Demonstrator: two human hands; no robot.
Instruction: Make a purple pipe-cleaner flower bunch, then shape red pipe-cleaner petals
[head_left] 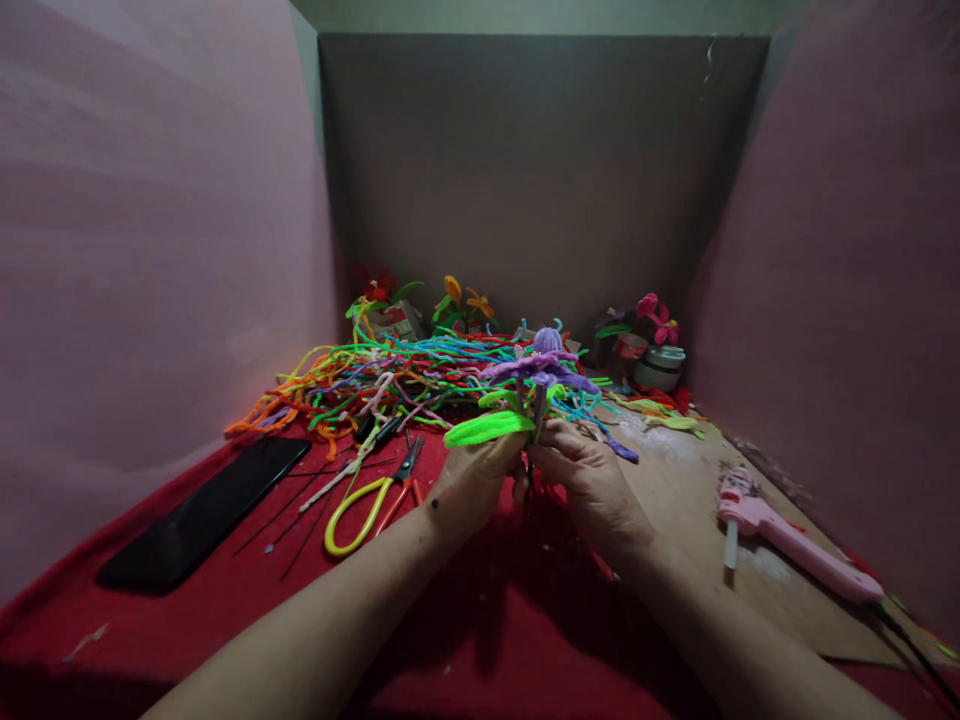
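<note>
Both hands meet at the middle of the table around the stem of a purple pipe-cleaner flower (544, 372). The flower stands upright, with a round lilac bud (548, 340) on top and bright green leaves (487, 430) lower down. My left hand (480, 485) has its fingers closed about the stem just under the leaves. My right hand (589, 480) pinches the same stem from the other side, thumb and fingertips together. Part of the stem between the fingers is hidden.
Scissors with yellow and red handles (360, 515) and a black phone (206, 510) lie left. Behind is a heap of coloured pipe cleaners (420, 370). A pink glue gun (795, 545) rests on a board (675, 520) at right. Finished flowers (660, 320) stand at the back.
</note>
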